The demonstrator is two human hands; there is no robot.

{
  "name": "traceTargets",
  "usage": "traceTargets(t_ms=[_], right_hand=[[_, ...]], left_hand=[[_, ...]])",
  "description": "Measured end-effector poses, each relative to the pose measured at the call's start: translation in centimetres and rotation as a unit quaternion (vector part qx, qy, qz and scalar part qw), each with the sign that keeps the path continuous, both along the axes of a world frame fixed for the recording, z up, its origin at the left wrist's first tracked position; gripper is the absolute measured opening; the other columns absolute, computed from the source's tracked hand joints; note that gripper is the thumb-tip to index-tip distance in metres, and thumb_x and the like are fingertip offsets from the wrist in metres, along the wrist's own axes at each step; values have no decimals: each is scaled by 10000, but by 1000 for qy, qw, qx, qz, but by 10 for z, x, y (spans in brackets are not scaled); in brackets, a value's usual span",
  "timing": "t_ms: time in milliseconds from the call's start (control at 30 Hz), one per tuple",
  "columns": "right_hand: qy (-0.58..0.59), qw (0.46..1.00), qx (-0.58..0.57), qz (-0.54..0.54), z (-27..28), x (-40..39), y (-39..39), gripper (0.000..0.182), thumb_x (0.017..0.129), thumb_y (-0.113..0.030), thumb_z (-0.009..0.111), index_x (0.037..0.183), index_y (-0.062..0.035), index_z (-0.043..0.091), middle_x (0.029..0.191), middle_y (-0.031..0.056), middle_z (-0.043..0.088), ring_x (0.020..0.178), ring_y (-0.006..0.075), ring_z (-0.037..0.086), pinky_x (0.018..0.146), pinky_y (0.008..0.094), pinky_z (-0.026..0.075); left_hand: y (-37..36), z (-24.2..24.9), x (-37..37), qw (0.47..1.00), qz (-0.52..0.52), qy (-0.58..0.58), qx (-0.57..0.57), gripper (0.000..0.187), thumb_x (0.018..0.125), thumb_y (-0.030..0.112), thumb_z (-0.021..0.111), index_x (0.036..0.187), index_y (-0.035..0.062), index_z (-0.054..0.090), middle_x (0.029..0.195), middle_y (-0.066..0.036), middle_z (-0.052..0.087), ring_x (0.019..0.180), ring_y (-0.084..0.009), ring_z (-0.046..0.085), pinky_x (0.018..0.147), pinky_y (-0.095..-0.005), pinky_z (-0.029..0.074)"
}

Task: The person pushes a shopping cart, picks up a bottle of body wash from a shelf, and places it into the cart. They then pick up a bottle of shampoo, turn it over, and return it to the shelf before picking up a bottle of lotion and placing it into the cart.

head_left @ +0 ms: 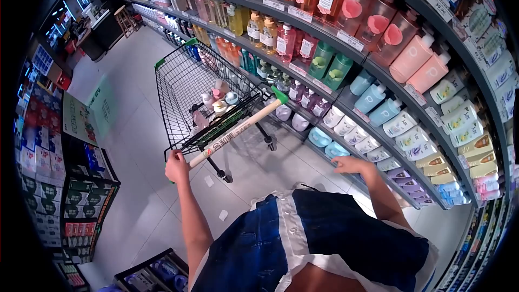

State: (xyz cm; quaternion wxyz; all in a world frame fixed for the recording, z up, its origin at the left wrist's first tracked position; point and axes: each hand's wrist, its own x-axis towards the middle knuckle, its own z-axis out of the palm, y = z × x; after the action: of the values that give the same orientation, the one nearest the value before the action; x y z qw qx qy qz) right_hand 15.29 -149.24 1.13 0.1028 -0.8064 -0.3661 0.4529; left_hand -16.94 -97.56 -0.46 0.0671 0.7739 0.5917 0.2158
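Head view: the shopping cart (162,107) stands at 10 o'clock, the left hand (177,166) curled around its handle (253,119) at 8 o'clock; the right hand (348,165) at 4 o'clock hangs loosely spread, seemingly empty, near blue packs (319,137). Pushed from one end only, the cart could swing into the shelves (325,26) at 1 o'clock, toppling bottles (412,58)

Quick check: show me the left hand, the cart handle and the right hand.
Left hand (177,167): head view, middle of the hand.
Cart handle (236,131): head view, middle of the bar.
Right hand (350,165): head view, middle of the hand.
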Motion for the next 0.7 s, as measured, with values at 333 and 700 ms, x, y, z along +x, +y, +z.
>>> traceTargets(t_ms=[333,700], right_hand=[[-90,993,49,59,-19,-51,87,430,848,-267,628,1215,-70,520,988,185,653,932,362,624,788,428,491],[-125,940,283,140,42,-132,256,322,854,-166,606,1164,-83,580,903,117,653,860,272,643,761,357,507]], left_hand=[[-12,83,-25,862,-287,-414,-46,174,889,87,526,1011,28,635,1044,-78,587,1017,-175,534,878,-282,396],[-129,354,-138,391,-605,-582,378,393,903,302,577,1277,192,523,1422,28,428,1356,-150,327,1107,-454,274]])
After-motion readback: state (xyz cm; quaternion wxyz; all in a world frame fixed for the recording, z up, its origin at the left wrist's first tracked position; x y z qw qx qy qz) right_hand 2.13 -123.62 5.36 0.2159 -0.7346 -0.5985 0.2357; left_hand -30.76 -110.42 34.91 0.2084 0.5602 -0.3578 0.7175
